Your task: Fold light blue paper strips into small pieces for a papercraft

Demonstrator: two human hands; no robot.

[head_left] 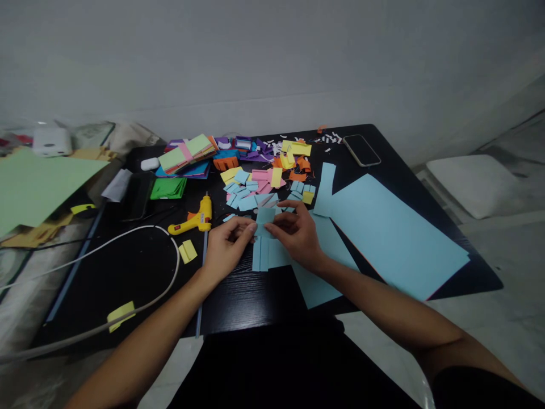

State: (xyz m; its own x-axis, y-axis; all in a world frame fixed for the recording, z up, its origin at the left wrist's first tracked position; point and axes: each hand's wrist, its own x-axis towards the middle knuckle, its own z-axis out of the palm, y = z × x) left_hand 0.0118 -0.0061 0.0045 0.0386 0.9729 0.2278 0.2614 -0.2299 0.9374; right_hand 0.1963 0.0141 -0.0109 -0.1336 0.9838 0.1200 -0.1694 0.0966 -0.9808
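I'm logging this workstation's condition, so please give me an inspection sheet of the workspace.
Surface: black table, visible wood grain.
Work pieces: small blue paper piece held up; large blue sheets at right.
Clutter: coloured paper pieces, white scraps, phone, yellow glue gun.
Hands: left hand and right hand both grip the small blue paper piece.
Cables: white cable loops over the table's left side.
Surroundings: grey wall behind the table.

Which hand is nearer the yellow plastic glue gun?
Left. The left hand is close beside the yellow glue gun; the right hand is farther right, past the left hand.
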